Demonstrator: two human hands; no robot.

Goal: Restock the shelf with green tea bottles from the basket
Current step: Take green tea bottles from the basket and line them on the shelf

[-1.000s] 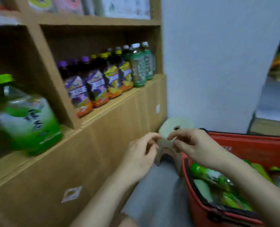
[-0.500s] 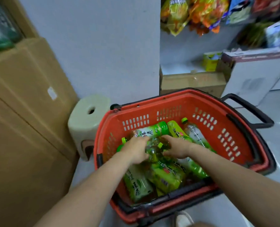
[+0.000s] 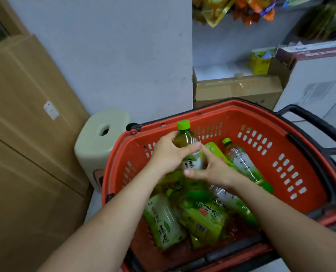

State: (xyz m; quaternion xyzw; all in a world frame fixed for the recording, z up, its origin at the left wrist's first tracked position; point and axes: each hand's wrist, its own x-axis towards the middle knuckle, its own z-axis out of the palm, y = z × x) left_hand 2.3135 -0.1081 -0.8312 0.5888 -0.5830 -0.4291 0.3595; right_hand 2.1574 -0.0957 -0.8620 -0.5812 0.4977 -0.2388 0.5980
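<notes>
A red basket on the floor holds several green tea bottles lying flat, among them one bottle at the front left and another bottle toward the right. Above them a green tea bottle with a green cap stands upright. My left hand is wrapped around its upper body. My right hand touches its label from the right, fingers spread. Only the wooden side of the shelf shows at the left.
A pale plastic stool stands between the shelf and the basket. A grey wall rises behind it. Cardboard boxes sit behind the basket, a white box at right, and snack bags hang above.
The view swung from the shelf down to the basket. Both hands went into the bottles, and one bottle has since been raised upright out of the pile.
</notes>
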